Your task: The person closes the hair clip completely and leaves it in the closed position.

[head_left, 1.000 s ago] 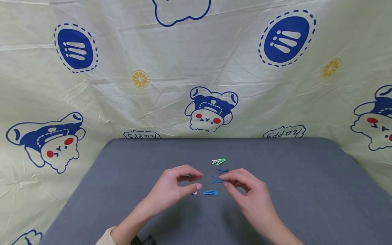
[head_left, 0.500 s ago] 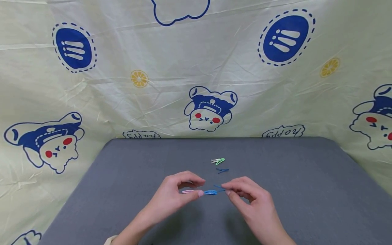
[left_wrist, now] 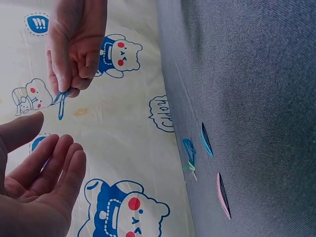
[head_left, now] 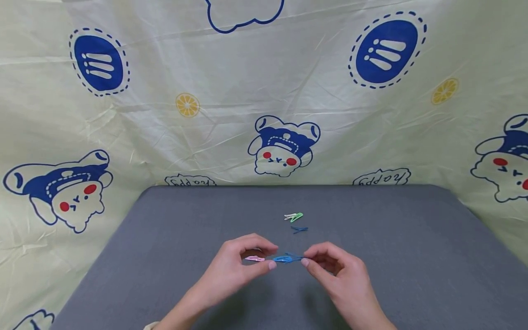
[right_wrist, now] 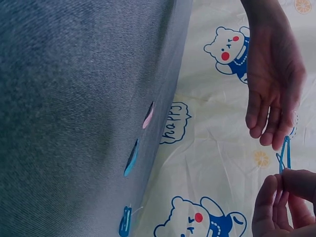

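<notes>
My right hand (head_left: pixel 340 270) pinches a blue snap hair clip (right_wrist: pixel 288 153) at one end between thumb and fingers. The clip is sprung apart, its two arms spread, and it hangs above the table. To its left, my left hand (head_left: pixel 243 261) holds nothing; in the left wrist view its thumb and fingers (left_wrist: pixel 73 173) are parted, with a gap to the held clip. A blue hair clip (head_left: pixel 282 259) lies on the table behind the held one in the head view, partly overlapped by it. A pink hair clip (head_left: pixel 255 258) lies beyond my left thumb.
Farther back on the grey table (head_left: pixel 392 238) lie a dark blue hair clip (head_left: pixel 299 229), its arms spread, and a green clip (head_left: pixel 296 217) with a white one against it. A printed cloth (head_left: pixel 231 146) hangs behind the table's far edge.
My right hand has brought the held blue hair clip nearer to me, down from beside the dark blue one. The left hand has shifted slightly right, and the pink clip shows more.
</notes>
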`<state>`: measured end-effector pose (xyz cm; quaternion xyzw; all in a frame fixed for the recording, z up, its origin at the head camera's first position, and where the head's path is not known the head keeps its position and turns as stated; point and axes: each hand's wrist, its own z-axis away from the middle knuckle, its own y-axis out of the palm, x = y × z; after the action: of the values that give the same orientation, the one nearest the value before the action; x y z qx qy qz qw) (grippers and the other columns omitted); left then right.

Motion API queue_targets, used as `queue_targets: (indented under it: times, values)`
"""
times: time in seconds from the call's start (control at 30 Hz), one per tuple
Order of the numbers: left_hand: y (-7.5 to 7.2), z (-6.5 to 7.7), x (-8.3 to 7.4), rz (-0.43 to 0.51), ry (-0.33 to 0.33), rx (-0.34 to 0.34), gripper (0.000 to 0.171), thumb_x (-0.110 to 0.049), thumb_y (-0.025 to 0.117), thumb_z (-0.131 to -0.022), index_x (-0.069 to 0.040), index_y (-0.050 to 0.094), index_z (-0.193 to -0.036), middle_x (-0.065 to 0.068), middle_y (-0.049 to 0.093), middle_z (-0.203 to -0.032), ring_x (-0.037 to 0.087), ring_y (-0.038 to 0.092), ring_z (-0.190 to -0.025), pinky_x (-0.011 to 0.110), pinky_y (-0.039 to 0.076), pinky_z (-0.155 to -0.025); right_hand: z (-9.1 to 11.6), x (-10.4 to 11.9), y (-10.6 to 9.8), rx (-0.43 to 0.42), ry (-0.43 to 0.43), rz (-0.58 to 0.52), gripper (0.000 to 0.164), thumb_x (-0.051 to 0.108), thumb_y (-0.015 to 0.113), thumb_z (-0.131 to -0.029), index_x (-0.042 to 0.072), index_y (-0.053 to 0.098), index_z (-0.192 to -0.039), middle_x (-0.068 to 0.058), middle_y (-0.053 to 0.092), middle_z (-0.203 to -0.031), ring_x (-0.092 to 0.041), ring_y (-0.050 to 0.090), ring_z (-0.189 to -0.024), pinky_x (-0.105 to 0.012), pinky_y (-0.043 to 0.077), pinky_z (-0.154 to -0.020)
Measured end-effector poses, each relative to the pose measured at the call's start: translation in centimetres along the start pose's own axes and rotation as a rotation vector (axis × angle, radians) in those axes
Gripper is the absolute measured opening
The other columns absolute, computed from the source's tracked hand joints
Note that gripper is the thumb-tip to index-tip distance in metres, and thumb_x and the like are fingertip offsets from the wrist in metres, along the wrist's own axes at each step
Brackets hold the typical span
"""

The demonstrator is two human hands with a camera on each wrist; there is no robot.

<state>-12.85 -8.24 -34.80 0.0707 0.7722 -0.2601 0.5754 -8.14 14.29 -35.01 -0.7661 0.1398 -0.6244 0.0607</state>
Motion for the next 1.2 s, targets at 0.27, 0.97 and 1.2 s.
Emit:
queue_targets:
  times: [0.27, 0.97, 1.2]
  values:
    - [0.0, 0.0, -0.1, 0.009, 0.007, -0.001, 0.024, -0.013, 0.076, -0.087, -0.025, 0.073, -0.107, -0.010, 0.068, -0.107, 0.014, 0.064, -0.099, 0.031, 0.052, -0.089, -0.2, -0.5, 0.1, 0.017, 0.096, 0.016, 0.012, 0.014, 0.079, -0.084, 0.016, 0.072, -0.094, -0.001, 0.068, -0.089, -0.018, 0.065, -0.080, -0.029, 0.055, -0.072]
    - [1.9, 0.4, 0.9, -0.086, 0.152, -0.072, 0.022, -0.024, 0.080, -0.084, -0.027, 0.073, -0.104, -0.013, 0.068, -0.101, 0.011, 0.063, -0.096, 0.032, 0.052, -0.087, 0.5, -0.7, 0.7, 0.036, -0.061, -0.032, 0.009, 0.017, 0.077, -0.086, 0.017, 0.071, -0.092, 0.002, 0.069, -0.089, -0.017, 0.068, -0.082, -0.031, 0.055, -0.076]
    - [2.2, 0.4, 1.1, -0.079, 0.217, -0.113, 0.017, -0.016, 0.079, -0.085, -0.019, 0.076, -0.101, -0.006, 0.070, -0.097, 0.012, 0.065, -0.090, 0.031, 0.053, -0.083, 0.5, -0.8, 0.6, 0.037, -0.088, -0.002, 0.010, 0.018, 0.077, -0.086, 0.021, 0.072, -0.093, 0.003, 0.068, -0.090, -0.015, 0.068, -0.082, -0.031, 0.055, -0.077]
